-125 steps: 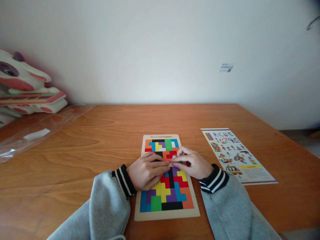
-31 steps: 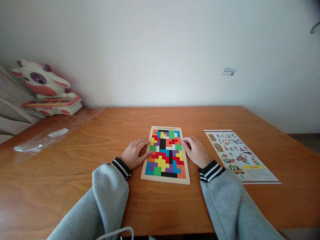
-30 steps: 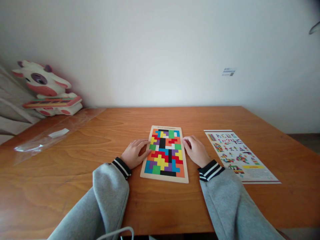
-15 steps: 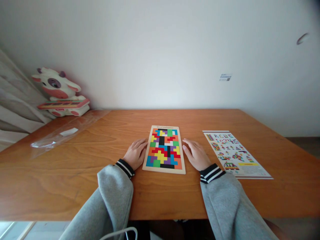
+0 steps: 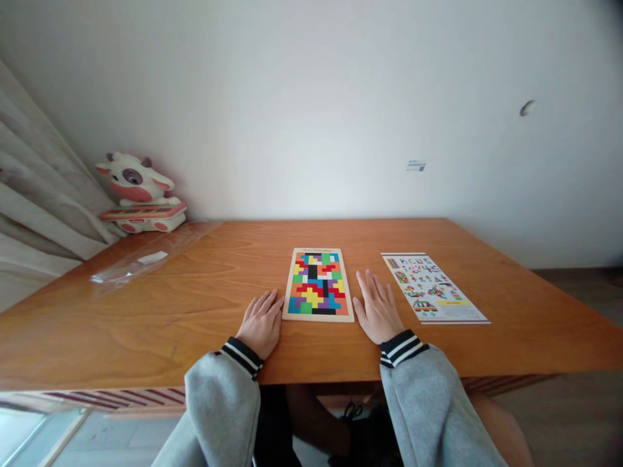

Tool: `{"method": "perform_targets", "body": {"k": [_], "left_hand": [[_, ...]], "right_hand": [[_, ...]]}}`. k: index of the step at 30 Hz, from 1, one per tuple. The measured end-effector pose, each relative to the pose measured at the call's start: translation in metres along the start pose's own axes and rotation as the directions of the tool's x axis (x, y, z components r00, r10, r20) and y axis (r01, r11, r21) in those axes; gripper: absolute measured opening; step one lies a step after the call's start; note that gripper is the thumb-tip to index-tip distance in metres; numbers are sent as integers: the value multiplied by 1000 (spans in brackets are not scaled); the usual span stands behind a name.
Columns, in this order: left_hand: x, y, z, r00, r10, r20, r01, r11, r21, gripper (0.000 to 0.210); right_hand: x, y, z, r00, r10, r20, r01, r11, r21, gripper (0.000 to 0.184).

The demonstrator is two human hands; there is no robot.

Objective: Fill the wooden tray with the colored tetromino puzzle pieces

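Note:
A wooden block puzzle board (image 5: 318,316) lies flat in the middle of the table, its frame filled with colourful interlocking pieces. To its left, my left hand (image 5: 261,321) rests palm down on the tabletop, fingers stretched forward, fingertips close to the board's lower left edge; whether they touch it I cannot tell. On the other side my right hand (image 5: 377,308) lies flat with its fingers a little spread, the thumb near the board's right edge. Neither hand holds anything.
A printed pattern sheet (image 5: 440,314) lies to the right on the wooden table (image 5: 195,331). At the far left a clear plastic bag (image 5: 124,272) with a white label lies before a cow-shaped toy keyboard (image 5: 148,214). A curtain (image 5: 39,194) hangs on the left, and the wall stands behind.
The view has shifted, showing more of the table's front edge and the floor. Both hands have drawn slightly nearer the front edge relative to the board, and my right fingers have straightened and spread.

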State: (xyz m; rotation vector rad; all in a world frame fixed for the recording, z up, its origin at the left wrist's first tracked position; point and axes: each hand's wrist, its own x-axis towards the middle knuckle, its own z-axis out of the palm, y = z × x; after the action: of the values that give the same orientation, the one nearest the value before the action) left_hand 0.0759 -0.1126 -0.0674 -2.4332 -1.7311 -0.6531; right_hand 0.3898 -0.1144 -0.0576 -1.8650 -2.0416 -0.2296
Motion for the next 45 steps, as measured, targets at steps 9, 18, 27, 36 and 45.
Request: {"method": "perform_targets", "body": {"k": [9,18,27,36,45], "left_hand": [[-12,7,-7,985,-172,-30,173,984,42,42],[-14,-5,0,992,-117,-40,120,990,74,43],[-16,5,-2,983,-129,-128,138,988,66,41],[-20,8,-7,988,-108,-112,120,987,105,42],[44,-8,-21,979,-199,51,190,972,137,49]], "right_hand": [[-12,-4,-12,987,30,158,-21,998,-58,51],[-12,-3,-13,982,45,185,-39,998,-40,52],[-12,0,-10,969,29,246,-20,999,-42,54],[-15,3,-8,975,-15,222,28,998,-53,54],[36,25,-35,912,-181,367,149,982,113,38]]}}
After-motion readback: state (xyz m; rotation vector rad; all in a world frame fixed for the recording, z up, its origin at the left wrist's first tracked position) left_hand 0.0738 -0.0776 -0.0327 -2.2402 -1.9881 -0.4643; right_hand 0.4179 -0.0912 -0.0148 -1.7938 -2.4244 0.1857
